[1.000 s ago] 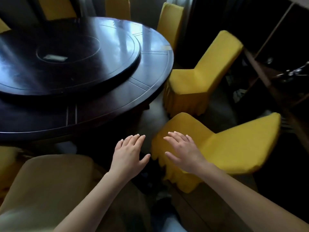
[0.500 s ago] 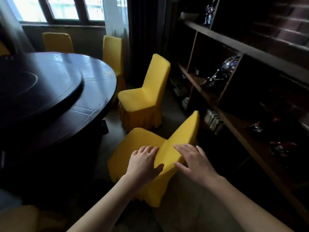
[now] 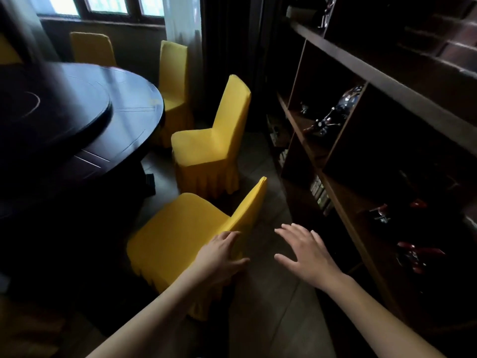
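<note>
Left hand [image 3: 221, 257] grips the yellow fabric-covered chair [image 3: 180, 228] by its back, right hand [image 3: 307, 254] spread and empty; pulled one-handed, the chair may twist.

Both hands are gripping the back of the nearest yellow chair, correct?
Not both. In the head view only the left hand grips the back of the nearest yellow chair; the right hand hovers beside it, fingers spread, touching nothing.

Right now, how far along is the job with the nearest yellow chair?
Done: left hand grips the backrest edge of the yellow-covered chair. In hand: right hand, open, hovers beside the backrest, not touching. Left: likely a two-handed grip, then moving the chair, which stands apart from the round table.
</note>
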{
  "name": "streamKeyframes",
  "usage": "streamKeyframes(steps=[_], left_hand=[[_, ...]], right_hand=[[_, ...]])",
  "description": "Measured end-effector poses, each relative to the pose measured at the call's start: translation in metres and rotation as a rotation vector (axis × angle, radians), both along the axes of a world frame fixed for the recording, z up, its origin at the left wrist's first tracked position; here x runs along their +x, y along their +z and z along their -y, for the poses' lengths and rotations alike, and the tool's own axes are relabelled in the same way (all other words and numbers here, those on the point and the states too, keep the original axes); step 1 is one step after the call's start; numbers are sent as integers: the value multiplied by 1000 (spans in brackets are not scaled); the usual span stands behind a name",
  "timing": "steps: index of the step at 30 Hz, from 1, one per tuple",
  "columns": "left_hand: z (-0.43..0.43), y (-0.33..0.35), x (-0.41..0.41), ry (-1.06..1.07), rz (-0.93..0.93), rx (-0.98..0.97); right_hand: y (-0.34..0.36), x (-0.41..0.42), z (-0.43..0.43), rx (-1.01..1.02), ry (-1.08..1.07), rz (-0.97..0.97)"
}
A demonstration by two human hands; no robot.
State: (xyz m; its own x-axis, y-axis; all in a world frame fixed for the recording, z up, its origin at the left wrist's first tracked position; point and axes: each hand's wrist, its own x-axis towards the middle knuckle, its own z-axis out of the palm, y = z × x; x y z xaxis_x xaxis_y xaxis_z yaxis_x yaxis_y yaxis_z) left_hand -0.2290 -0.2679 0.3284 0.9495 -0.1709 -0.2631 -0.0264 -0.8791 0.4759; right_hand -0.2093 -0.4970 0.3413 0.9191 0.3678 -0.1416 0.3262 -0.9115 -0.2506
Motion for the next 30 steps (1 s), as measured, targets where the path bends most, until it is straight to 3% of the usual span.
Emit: streamKeyframes(steps=[7, 13, 17, 24, 26, 30], left_hand=[[-4, -21, 56, 104, 3, -50], [-3, -41, 110, 135, -294, -159], [0, -49, 119, 203, -355, -228], [3, -61, 96, 586, -334, -425], [25, -61, 84, 812, -240, -377], [29, -57, 72, 855, -154, -81]], right_hand=[[-20, 83, -3, -11, 84, -48], [-23, 159, -14, -5, 245, -114], [-33, 212, -11, -31, 380, -135], [-42, 278, -31, -75, 750, -217], [-43, 301, -44, -120, 962, -209], [-61, 310, -35, -78, 994, -169]])
